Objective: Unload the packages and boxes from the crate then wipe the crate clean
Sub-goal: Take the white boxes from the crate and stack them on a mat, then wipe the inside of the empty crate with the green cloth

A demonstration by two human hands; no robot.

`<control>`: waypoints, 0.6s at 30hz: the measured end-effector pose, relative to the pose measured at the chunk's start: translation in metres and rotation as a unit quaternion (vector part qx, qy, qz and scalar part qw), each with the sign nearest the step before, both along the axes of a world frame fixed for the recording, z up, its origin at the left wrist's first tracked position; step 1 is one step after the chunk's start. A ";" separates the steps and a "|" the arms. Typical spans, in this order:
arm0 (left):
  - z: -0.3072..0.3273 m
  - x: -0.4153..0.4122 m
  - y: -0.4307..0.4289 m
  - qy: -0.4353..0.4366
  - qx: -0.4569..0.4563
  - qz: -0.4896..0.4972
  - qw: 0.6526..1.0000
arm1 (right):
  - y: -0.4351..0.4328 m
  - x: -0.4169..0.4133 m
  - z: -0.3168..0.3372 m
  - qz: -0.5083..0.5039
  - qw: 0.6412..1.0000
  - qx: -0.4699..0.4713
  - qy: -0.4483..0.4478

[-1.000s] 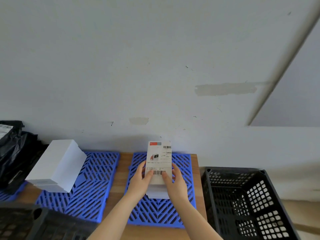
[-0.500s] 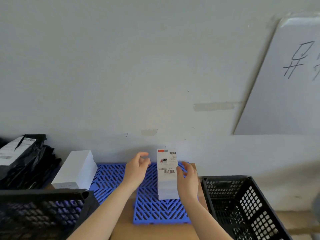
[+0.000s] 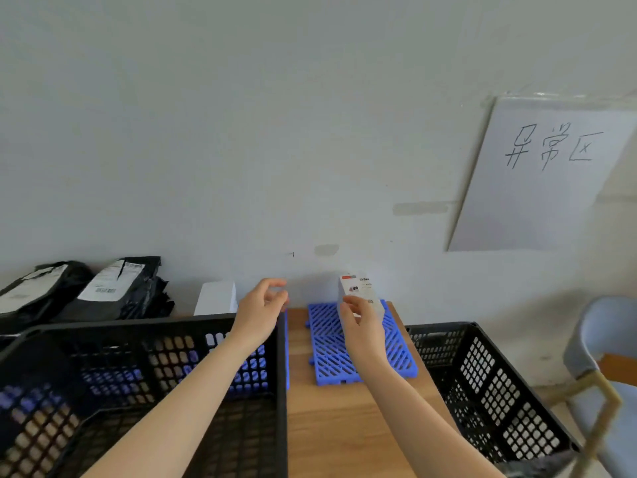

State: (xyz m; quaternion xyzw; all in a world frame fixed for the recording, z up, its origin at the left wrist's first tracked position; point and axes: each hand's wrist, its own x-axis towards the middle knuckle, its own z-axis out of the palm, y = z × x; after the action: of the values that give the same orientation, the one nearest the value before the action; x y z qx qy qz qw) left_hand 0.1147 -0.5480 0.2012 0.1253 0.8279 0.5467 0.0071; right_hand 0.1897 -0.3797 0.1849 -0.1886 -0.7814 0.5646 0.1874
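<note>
A big black lattice crate (image 3: pixel 138 327) fills the lower left, and its visible inside holds nothing. My left hand (image 3: pixel 262 312) hovers over its far rim with fingers loosely curled, holding nothing. A small white box with a shipping label (image 3: pixel 358 288) stands on end on a blue grid mat (image 3: pixel 396 350) near the wall. My right hand (image 3: pixel 362 322) holds its lower part with curled fingers. A plain white box (image 3: pixel 217 298) and black mailer packages (image 3: pixel 113 291) lie behind the crate.
A second black crate (image 3: pixel 482 374) stands to the right of the wooden table (image 3: pixel 344 426). A pale blue chair (image 3: pixel 603 339) is at the far right. A handwritten paper sign (image 3: pixel 551 174) hangs on the grey wall.
My left hand has let go of the labelled box and drawn back to the left over the crate. My view has pulled back, showing the big crate and the mailers.
</note>
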 end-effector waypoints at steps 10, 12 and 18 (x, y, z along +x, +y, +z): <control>0.018 0.120 -0.153 0.008 0.020 0.102 0.995 | -0.129 0.086 0.029 0.107 0.994 0.025 0.014; 0.015 0.148 -0.179 0.007 0.004 0.113 0.994 | -0.154 0.105 0.031 0.133 0.991 0.027 0.018; 0.007 0.221 -0.279 0.003 -0.013 0.171 0.985 | -0.248 0.148 0.034 0.195 0.981 0.008 0.008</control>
State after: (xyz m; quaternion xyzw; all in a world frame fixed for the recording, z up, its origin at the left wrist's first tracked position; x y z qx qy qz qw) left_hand 0.3355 -0.8272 0.2078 -0.0165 0.8444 0.5285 -0.0868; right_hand 0.3376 -0.6281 0.2187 -0.0269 -0.8061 0.5855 0.0814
